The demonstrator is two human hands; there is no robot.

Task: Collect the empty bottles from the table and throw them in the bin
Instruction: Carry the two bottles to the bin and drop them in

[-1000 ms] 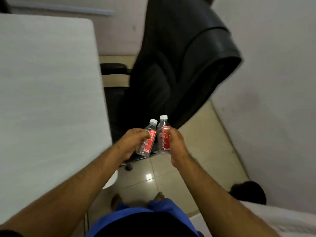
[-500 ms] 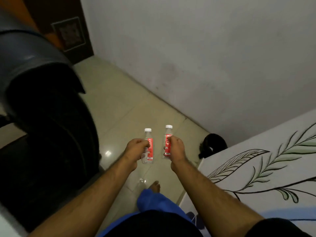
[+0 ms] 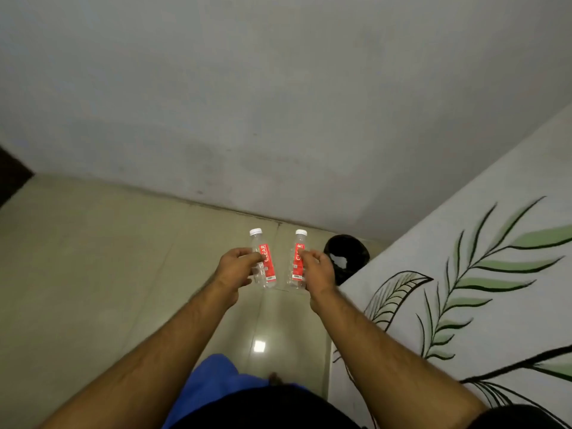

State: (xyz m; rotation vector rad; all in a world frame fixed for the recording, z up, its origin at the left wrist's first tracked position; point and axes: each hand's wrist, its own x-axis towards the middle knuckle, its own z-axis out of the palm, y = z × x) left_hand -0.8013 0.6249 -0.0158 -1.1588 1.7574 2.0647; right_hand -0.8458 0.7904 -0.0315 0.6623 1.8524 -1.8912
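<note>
I hold two small clear plastic bottles with white caps and red labels, both upright over the floor. My left hand (image 3: pixel 236 267) grips the left bottle (image 3: pixel 265 264) by its middle. My right hand (image 3: pixel 317 271) grips the right bottle (image 3: pixel 296 258) the same way. The two bottles stand a hand's width apart. A black bin (image 3: pixel 346 258) lined with a dark bag sits on the floor just beyond and to the right of my right hand, in the corner between wall and bed; something white lies inside it.
A grey wall (image 3: pixel 278 103) closes off the space ahead. A bed with a white sheet printed with green leaves (image 3: pixel 464 289) fills the right side. Beige floor tiles (image 3: pixel 108 274) stretch to the left. A dark door edge (image 3: pixel 12 178) shows at far left.
The view has swung right: the table and black chair have left the frame, and the bin and bed have come nearer. Both hands still hold their bottles, now slightly further apart.
</note>
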